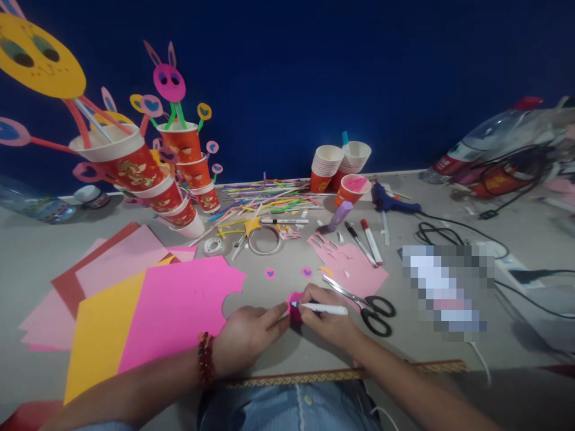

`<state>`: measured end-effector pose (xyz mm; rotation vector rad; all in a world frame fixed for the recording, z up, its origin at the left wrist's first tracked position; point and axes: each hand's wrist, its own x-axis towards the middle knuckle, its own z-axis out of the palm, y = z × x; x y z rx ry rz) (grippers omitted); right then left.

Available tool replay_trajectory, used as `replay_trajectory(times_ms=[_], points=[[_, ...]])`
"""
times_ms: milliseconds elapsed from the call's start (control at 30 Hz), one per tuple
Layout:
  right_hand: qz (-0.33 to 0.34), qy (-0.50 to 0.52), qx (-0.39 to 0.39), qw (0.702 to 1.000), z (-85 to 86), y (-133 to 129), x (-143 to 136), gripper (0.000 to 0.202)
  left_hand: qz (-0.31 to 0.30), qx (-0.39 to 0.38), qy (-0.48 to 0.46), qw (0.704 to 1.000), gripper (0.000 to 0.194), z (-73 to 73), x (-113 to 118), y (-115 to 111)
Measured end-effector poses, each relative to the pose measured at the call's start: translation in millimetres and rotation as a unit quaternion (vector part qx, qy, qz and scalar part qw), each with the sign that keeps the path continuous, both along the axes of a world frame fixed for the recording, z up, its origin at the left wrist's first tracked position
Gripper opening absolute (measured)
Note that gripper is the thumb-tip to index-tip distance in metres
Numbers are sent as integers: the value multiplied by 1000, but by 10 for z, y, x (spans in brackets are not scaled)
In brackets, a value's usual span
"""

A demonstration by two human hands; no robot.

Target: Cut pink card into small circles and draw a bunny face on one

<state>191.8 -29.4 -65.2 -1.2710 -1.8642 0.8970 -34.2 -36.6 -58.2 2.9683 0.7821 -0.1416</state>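
My right hand [330, 317] is closed around a white marker pen [330, 309], its blue tip touching a small magenta paper piece [295, 297]. My left hand [251, 335] lies on the table with its fingers stretched out, fingertips at the left edge of that piece. Parts of the piece are hidden under the fingers. Two small pink paper discs with blue hearts, a left disc [270, 273] and a right disc [306, 272], lie just beyond my hands. Black-handled scissors [363, 304] rest beside my right hand. A cut pink sheet [184, 305] lies by my left wrist.
Paper-cup rabbit figures [182, 143] stand at the back left. Coloured pipe cleaners [269, 194], stacked cups [327, 164] and a blue glue gun [395, 203] are at the back. A roll of tape [265, 239] lies mid-table. Cables [438, 233] and a blurred-out device [444, 290] are on the right.
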Motion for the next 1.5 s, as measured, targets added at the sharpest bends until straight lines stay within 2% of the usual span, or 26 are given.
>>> replay_trajectory(times_ms=[400, 667, 900, 1500], points=[[-5, -6, 0, 1000, -3, -2, 3, 12, 2, 1, -1, 1000, 45, 19, 3, -2], [-6, 10, 1, 1000, 3, -6, 0, 12, 0, -9, -3, 1000, 50, 7, -12, 6], [-60, 47, -23, 997, 36, -8, -5, 13, 2, -2, -16, 1000, 56, -37, -20, 1], [-28, 37, -21, 999, -12, -1, -14, 11, -1, 1, -18, 1000, 48, -18, -4, 9]])
